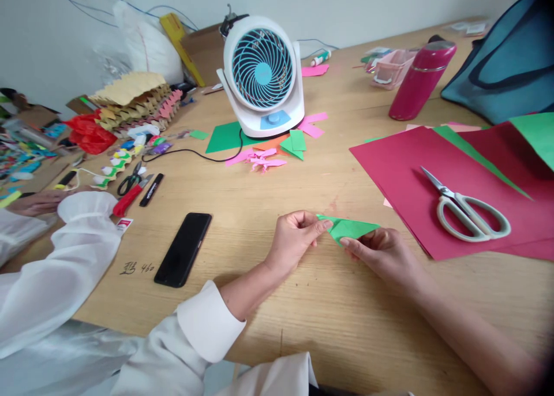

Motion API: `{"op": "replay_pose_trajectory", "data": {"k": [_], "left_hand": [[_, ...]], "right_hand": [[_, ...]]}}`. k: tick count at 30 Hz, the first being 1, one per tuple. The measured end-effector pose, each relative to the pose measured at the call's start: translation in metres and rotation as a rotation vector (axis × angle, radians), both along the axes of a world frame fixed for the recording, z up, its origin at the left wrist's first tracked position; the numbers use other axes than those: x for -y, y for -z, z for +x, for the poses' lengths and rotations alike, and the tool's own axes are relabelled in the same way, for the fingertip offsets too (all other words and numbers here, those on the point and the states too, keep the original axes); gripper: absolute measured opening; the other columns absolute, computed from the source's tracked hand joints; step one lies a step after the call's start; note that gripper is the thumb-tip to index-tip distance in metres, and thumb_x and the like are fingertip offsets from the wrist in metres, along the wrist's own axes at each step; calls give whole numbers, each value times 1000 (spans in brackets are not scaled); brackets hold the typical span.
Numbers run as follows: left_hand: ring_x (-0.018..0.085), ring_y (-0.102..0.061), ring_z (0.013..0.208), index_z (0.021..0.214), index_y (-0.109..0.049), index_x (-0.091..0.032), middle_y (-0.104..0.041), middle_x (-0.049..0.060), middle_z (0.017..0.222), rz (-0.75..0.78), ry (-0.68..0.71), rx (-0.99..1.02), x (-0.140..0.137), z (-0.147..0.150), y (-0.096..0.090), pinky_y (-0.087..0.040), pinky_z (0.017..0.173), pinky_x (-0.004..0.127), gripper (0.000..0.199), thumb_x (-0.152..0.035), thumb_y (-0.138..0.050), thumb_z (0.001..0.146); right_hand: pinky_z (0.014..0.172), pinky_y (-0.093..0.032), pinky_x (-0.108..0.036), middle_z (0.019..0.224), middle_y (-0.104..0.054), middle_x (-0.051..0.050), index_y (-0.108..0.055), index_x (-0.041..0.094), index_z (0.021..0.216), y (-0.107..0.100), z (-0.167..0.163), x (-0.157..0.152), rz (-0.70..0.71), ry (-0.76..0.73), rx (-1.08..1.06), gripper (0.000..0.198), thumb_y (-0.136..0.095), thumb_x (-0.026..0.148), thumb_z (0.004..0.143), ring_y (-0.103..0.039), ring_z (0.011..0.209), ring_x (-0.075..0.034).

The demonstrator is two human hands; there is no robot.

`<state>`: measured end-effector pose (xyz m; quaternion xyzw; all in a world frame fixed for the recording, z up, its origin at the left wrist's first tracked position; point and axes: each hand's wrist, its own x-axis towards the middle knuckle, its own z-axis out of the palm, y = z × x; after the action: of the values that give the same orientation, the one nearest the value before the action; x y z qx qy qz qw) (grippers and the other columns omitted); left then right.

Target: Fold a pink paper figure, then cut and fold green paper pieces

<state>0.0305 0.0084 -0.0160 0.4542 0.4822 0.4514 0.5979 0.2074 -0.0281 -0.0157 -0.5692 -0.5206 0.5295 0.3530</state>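
A small folded piece of green paper [352, 228], roughly triangular, is held between my two hands just above the wooden table. My left hand [296, 234] pinches its left corner between thumb and fingers. At the right end, my right hand [381, 251] grips it with the thumb on the near edge; the fingertips behind the paper are partly hidden. To the right of my hands, scissors with pale handles [470, 214] lie on large red paper sheets [389, 159].
A white fan [263, 73] stands at the back, with pink paper pieces [265, 161] before it. A black phone [183, 249] lies left of my hands. A co-worker's white sleeve [56, 275] is at far left. A magenta bottle [422, 81] and blue bag [506, 67] stand back right.
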Motion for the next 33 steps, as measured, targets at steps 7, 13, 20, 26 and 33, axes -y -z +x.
{"op": "replay_pose_trajectory", "data": {"k": [7,13,20,26,33], "left_hand": [[3,-40,47,61,-58,-14,-50,-5,57,14,-154,64,-14,-9,-9,-34,41,18,42,-44,-87,59],[5,-44,54,74,-60,-15,-53,-3,67,-17,-65,101,-13,-8,-8,-40,44,17,42,-52,-78,70],[6,-45,51,71,-57,-15,-50,-4,61,-7,276,-62,4,3,7,-36,43,19,42,-51,-79,70],[4,-39,45,59,-54,-15,-49,-5,51,-34,201,-69,0,0,7,-28,43,21,44,-48,-80,69],[3,-38,48,66,-67,-12,-51,-3,56,-19,13,94,-13,-5,-5,-25,41,18,36,-45,-82,68]], "right_hand": [[43,-18,-26,46,-38,3,-55,19,48,0,0,0,-25,5,4,52,-73,64,67,-25,46,-8],[44,-20,-26,44,-40,2,-58,18,46,-2,-1,-2,-46,80,50,50,-75,61,65,-28,45,-8],[42,-19,-26,44,-40,3,-56,18,47,2,-3,0,-16,85,-6,50,-77,60,65,-26,43,-7],[43,-15,-25,46,-35,4,-54,18,49,0,-5,1,-27,40,-15,51,-76,61,65,-22,45,-6],[44,-14,-26,45,-31,5,-50,19,47,1,-5,1,-46,57,20,53,-74,62,66,-21,45,-7]]}}
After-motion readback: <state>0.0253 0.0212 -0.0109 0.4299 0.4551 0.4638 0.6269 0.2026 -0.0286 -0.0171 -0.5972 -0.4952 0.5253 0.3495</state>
